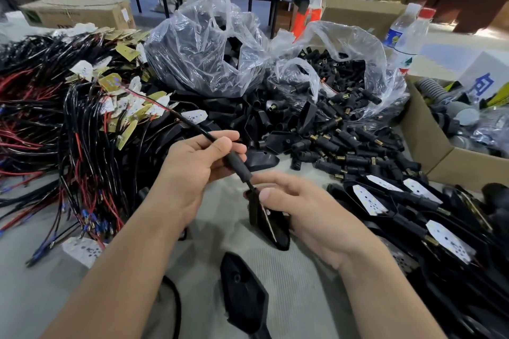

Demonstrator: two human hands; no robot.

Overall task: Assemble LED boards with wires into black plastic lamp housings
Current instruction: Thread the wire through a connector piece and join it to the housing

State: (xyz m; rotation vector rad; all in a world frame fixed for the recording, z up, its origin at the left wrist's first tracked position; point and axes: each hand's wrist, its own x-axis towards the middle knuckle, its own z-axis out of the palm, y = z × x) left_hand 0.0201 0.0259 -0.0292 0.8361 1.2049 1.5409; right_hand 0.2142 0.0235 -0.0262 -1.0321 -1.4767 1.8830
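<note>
- Pinched sleeve [239,166] on wire [192,125] with left hand [197,165] fingers, 11 o'clock from housing [279,234], presumably for threading.
- Clamped housing in curled right hand [308,212] fingers, as steady support.

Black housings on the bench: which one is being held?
The housing gripped by the right hand, its stem sleeve pinched by the left hand; others lie loose.

Two hands [197,165], two bags [192,63], two bottles [410,44]

Assembly workshop: heaped wired LED boards [68,107], bagged black housings [201,58], cartons [77,12].
</note>
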